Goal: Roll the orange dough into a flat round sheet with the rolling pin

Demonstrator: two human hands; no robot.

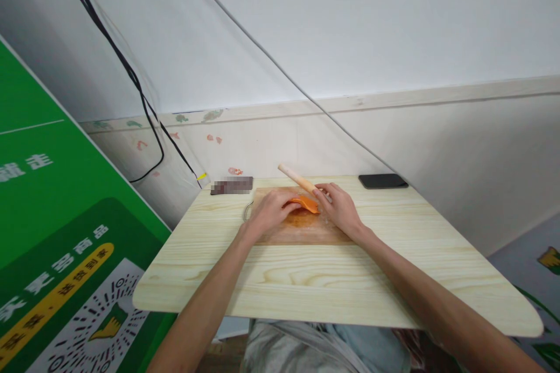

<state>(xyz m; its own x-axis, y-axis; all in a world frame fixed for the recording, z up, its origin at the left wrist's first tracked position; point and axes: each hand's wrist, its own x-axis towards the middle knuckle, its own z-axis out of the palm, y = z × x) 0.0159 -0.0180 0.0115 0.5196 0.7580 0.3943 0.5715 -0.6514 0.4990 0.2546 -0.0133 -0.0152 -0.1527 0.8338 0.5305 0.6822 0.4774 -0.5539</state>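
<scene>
On a wooden cutting board (284, 238), a thin orange sheet (306, 204), which looks like dough or clay, is partly lifted and curved between my hands. My left hand (273, 210) is closed, its fingertips pinching the sheet's left edge. A light wooden rolling pin (297, 178) slants up toward the far left, its near end in my closed right hand (340, 210). The right fingers are close to the sheet's right end; whether they touch it I cannot tell. Below the sheet, the board bears an orange patch (301, 220).
The board lies on a pale wood-grain table (262, 291) against the wall. A black phone (383, 181) lies at the back right and a dark, blurred-out item (231, 186) at the back left. A metal handle (246, 211) shows at the board's left. Cables hang along the wall.
</scene>
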